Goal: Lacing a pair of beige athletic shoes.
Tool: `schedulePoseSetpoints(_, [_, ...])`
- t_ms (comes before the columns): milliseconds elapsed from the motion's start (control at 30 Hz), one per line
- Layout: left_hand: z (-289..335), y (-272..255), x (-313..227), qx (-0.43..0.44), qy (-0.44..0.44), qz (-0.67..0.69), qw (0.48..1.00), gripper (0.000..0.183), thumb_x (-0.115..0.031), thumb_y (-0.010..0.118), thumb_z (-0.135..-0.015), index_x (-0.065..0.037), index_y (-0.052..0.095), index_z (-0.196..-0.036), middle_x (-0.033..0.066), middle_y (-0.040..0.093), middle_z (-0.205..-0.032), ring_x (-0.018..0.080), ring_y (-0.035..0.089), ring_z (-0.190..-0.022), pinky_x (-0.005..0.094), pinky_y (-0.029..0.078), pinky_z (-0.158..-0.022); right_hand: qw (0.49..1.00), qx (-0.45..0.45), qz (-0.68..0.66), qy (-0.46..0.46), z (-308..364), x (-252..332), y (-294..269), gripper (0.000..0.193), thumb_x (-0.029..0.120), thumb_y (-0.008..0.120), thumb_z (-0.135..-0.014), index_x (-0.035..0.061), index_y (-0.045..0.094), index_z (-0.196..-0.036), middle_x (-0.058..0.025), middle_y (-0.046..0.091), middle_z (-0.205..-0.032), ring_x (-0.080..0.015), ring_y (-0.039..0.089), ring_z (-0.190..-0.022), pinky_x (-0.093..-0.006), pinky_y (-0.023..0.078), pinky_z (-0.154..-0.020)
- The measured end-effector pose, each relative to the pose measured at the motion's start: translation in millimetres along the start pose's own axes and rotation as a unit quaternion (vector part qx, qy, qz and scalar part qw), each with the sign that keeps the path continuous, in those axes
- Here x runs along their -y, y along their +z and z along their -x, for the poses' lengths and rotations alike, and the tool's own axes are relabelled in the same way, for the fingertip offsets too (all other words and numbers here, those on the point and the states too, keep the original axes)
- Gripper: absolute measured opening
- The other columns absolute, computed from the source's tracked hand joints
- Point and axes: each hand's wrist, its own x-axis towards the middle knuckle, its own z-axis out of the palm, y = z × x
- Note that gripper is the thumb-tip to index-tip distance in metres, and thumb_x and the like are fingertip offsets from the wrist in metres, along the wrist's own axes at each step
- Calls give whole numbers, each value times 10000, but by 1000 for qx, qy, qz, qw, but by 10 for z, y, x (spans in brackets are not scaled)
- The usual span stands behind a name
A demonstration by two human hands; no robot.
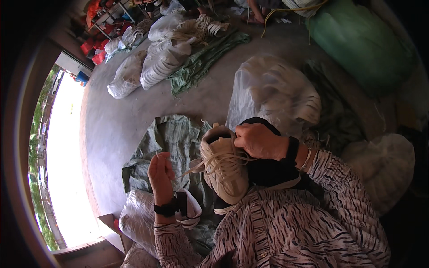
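A beige sneaker (pixel 228 176) rests tilted on my lap, its toe toward me and its heel away. Pale shoelaces (pixel 227 161) run across its front, with loose loops on top. Left of the sneaker, my left hand (pixel 161 176) is raised with its fingers pinched on a lace that stretches to the shoe. My right hand (pixel 261 140) is closed at the right side of the sneaker's collar; its fingertips are partly hidden, and a lace loop passes just below them. Beside my left wrist is another light shoe part (pixel 191 210), partly covered.
Clear plastic bags of pale shoe parts (pixel 277 94) stand ahead and by my right elbow. A green woven sheet (pixel 154 134) lies at my left. More white bags (pixel 163 62) are farther off, a big green sack (pixel 362 49) far right. A bright doorway (pixel 69 156) opens left.
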Motion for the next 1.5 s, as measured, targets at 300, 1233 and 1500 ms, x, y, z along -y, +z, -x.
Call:
schedulePoseSetpoints(300, [-292,-355,-275,-120,106,144,976,271,-251,429,-980,-31,530,-1101,-44,378,-607,35,276,-492,206,224,-410,997,53,-46,-26,-163,-97,3,191,103,610,-751,100,568,-937,-79,560,-791,-288,608,-764,-377,498,-656])
schedulePoseSetpoints(1233, [111,549,531,98,-10,-102,990,234,-191,427,-955,-47,598,-1024,-32,559,-760,20,412,-563,174,335,-488,740,-303,-465,381,-568,-768,-405,130,154,627,-771,30,593,-751,-46,574,-663,-119,533,-595,-263,428,-556])
schedulePoseSetpoints(1500, [149,411,562,73,-22,-88,993,175,-112,437,-931,-20,586,-928,0,589,-703,52,481,-626,210,395,-579,828,276,-349,342,-48,71,-362,226,165,540,-877,-44,616,-841,-79,593,-567,-125,531,-387,-244,408,-372])
